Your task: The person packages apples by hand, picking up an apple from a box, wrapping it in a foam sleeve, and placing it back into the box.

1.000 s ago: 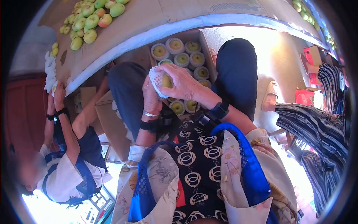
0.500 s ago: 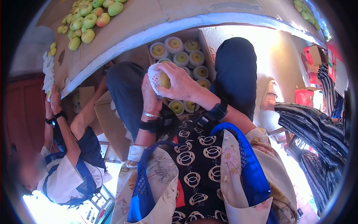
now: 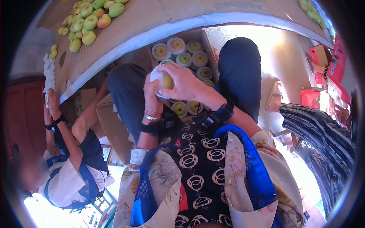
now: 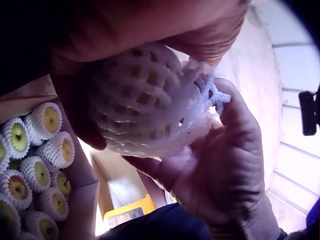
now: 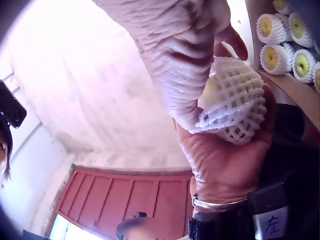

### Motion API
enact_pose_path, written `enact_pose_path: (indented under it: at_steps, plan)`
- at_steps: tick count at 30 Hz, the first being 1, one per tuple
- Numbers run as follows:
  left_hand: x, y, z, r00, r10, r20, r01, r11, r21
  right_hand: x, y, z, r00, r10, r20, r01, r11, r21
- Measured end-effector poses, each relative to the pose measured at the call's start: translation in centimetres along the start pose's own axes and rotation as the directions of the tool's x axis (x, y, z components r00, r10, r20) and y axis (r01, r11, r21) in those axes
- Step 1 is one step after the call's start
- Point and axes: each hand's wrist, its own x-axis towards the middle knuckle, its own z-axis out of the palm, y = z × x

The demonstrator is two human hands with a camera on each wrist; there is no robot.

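Observation:
Above a cardboard box [image 3: 213, 49] between the knees, both hands hold one yellow-green apple [image 3: 167, 81] partly covered by a white foam net [image 4: 145, 95]. My left hand [image 3: 152, 95] cups the netted side from the left and below, a bracelet at its wrist. The right hand [image 3: 184, 81] reaches over from the right, its fingers and thumb curled round the apple. In the right wrist view, the edge of the foam net [image 5: 235, 100] lies right at the right thumb. Several netted apples [image 3: 184, 59] fill the box below, partly hidden by the hands.
A cardboard-covered table [image 3: 152, 19] with a padded white edge bears a pile of loose apples [image 3: 89, 22]. Another person [image 3: 72, 163] works at the left, beside an open carton [image 3: 114, 125]. Striped clothing [image 3: 315, 117] and red boxes [image 3: 311, 98] are at the right.
The foam net sits more bunched toward the left hand, with less of its mesh showing. Both hands keep hold of the apple. At the right, the striped clothing has shifted and a red box shows more.

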Motion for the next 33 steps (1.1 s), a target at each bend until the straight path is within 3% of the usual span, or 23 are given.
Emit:
enact_pose_path:
  at_steps: [4,7,10,16,19,22,25,28,31,33]
  plan:
    - [-0.1,0.9,0.6,0.997,-0.061,0.037,0.068,0.973,-0.221,0.4,-0.1,-1.5,0.995,0.094,-0.018,-0.087,0.969,0.232]
    - [0.1,1.1,0.6,0.994,-0.061,0.088,0.083,0.958,-0.273,0.8,0.1,-2.4,0.966,0.251,0.068,-0.251,0.836,0.487]
    - [-0.1,1.3,0.8,0.992,-0.073,0.102,0.104,0.935,-0.338,0.9,1.5,-1.9,0.983,0.178,-0.044,-0.126,0.831,0.542]
    - [0.4,2.2,2.0,0.957,0.023,0.289,0.092,0.922,-0.377,1.5,2.1,-2.4,0.971,0.232,-0.053,-0.175,0.847,0.502]
    - [0.7,2.1,2.4,0.971,0.008,0.241,0.095,0.906,-0.412,1.2,2.2,-1.9,0.967,0.254,-0.011,-0.193,0.761,0.620]
    - [0.8,1.8,1.2,0.945,-0.038,0.325,0.246,0.738,-0.628,1.2,3.8,-1.0,0.978,0.205,-0.028,-0.155,0.815,0.558]
    - [0.9,1.5,-0.1,0.965,-0.161,0.206,0.257,0.737,-0.625,1.0,2.3,-1.5,0.980,0.197,-0.041,-0.155,0.870,0.469]
    - [1.1,1.7,0.3,0.944,-0.242,0.223,0.328,0.759,-0.563,1.1,1.8,-1.7,0.982,0.178,-0.064,-0.127,0.873,0.471]
    - [1.2,1.8,0.5,0.936,-0.286,0.204,0.351,0.744,-0.569,1.2,1.4,-2.8,0.982,0.152,0.112,-0.186,0.884,0.428]
    - [1.3,1.8,0.5,0.932,-0.308,0.191,0.361,0.735,-0.574,1.1,1.5,-2.7,0.994,0.080,0.072,-0.099,0.937,0.334]
